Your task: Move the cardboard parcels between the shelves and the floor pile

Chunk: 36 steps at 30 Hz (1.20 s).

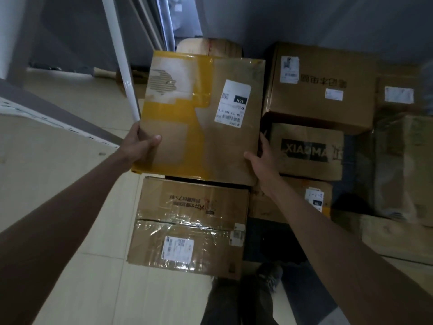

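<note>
Parcel in hand: a flat cardboard parcel (201,116) patched with yellow tape, white label on its top face, held out level above the floor pile (304,141) and touching nothing below, as far as I can see.
Left hand: the left hand (140,144) grips the near-left corner, thumb pressed flat on top and fingers tucked under the edge, out of sight, so the weight sits in the palm.
Right hand: the right hand (260,156) clasps the right edge, thumb lying on the top face, fingers wrapped down the side; I can't see their tips.
Why two hands: the parcel is wide and thin, so a grip on opposite sides keeps it from tipping or bowing.
Pile below: a taped carton (189,226) lies directly under the near edge, and a box printed XIAOMA (307,151) sits just beside the right hand, with a larger carton (323,83) behind it.
Shelving: a white upright post (121,59) stands just left of the parcel; the shelf board (46,146) runs at lower left.
Step, by my guess: mid-carry, though which way it is headed I can't tell.
Risk: the left corner is close to the post and could clip it.
</note>
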Tool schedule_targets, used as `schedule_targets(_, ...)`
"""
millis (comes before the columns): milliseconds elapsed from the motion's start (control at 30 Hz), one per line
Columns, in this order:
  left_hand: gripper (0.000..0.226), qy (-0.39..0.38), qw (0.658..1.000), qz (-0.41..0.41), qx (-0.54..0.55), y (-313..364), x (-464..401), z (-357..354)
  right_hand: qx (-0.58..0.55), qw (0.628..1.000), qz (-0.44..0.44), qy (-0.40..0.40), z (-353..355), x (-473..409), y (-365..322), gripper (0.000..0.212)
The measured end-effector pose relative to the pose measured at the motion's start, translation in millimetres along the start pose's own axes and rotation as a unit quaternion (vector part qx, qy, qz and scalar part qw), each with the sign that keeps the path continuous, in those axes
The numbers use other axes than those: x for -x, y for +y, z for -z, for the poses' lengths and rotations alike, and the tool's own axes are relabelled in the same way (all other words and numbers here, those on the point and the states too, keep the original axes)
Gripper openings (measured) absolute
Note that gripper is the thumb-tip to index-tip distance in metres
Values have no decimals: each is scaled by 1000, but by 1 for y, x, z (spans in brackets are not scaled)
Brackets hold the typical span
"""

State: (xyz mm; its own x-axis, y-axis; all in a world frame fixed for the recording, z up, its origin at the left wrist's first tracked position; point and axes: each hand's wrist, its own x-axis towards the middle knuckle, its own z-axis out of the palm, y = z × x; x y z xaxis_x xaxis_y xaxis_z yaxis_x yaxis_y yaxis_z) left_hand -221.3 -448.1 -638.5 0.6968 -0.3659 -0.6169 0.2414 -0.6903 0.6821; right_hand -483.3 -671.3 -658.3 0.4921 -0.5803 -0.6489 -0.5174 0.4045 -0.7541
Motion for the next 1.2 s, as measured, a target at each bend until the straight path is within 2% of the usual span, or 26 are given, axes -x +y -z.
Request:
schedule_targets(100, 74, 5, 1000, -11, -13, -1, 1, -1, -7, 1000, 10, 4, 2, 0, 2, 76)
schedule_targets(200, 74, 90, 993, -30, -72, 0, 9, -12, -1, 1000, 12, 2, 5, 5, 1, 75)
schedule_targets(333, 72, 219, 959, -76, -163, 18, 36, -48, 5, 1000, 2, 12, 18, 23, -4, 66)
schedule_targets(433, 59, 264, 928, -152, -213, 37, 71, -95, 9, 999, -24, 39, 46, 42, 6, 51)
schedule_targets(533, 41, 230, 923, -237, -197, 51, 111, -155, 20, 993, -60, 95, 87, 54, 28, 17)
schedule_targets(633, 23, 144, 932, -299, -146, 51, 147, -220, 32, 984, -99, 145, 134, 62, 58, 22)
schedule_targets(700, 13, 61, 941, -307, -132, 39, 161, -260, 24, 977, -127, 172, 165, 63, 83, 17)
schedule_targets(767, 8, 11, 952, -283, -119, 19, 164, -297, 20, 971, -160, 178, 193, 59, 112, 21)
schedule_targets(833, 6, -19, 972, -208, -105, -5, 156, -330, 24, 963, -193, 188, 219, 51, 140, 33)
schedule_targets(933, 21, -47, 988, -79, -123, -46, 128, -374, 53, 958, -210, 189, 251, 32, 179, 32)
schedule_targets(1033, 49, -64, 982, 21, -178, -80, 96, -406, 97, 954, -224, 172, 273, 10, 215, 12)
schedule_targets(1133, 62, -73, 972, 59, -216, -105, 64, -428, 81, 959, -220, 157, 285, -12, 250, 20)
schedule_targets(1200, 66, -77, 965, 73, -242, -118, 46, -439, 76, 959, -227, 149, 290, -26, 271, 11)
